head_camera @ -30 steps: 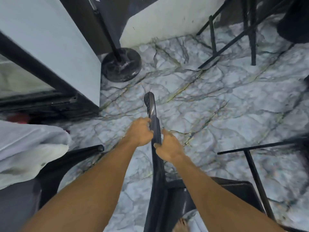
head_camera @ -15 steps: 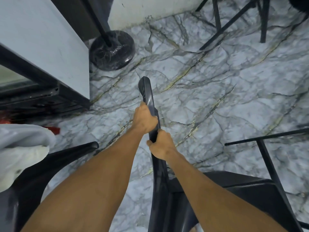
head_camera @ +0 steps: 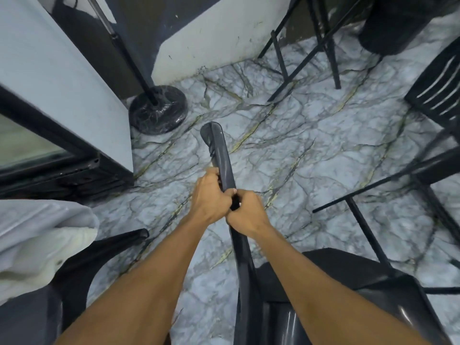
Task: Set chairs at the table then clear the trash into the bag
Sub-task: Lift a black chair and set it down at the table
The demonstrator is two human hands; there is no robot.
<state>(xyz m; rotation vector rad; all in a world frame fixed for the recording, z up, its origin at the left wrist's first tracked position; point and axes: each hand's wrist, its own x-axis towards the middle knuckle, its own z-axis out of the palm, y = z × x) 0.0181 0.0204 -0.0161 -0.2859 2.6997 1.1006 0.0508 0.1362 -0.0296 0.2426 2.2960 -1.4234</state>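
Black plastic chair (head_camera: pixel 321 305) sat low in front of me, one leg (head_camera: pixel 220 150) reaching out ahead over the marble floor (head_camera: pixel 311 150); my left hand (head_camera: pixel 210 196) and right hand (head_camera: pixel 246 214) both gripped that leg, knuckles touching

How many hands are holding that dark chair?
2. The left hand grips the dark chair by its narrow edge; the right hand grips it just nearer the body, touching the left.
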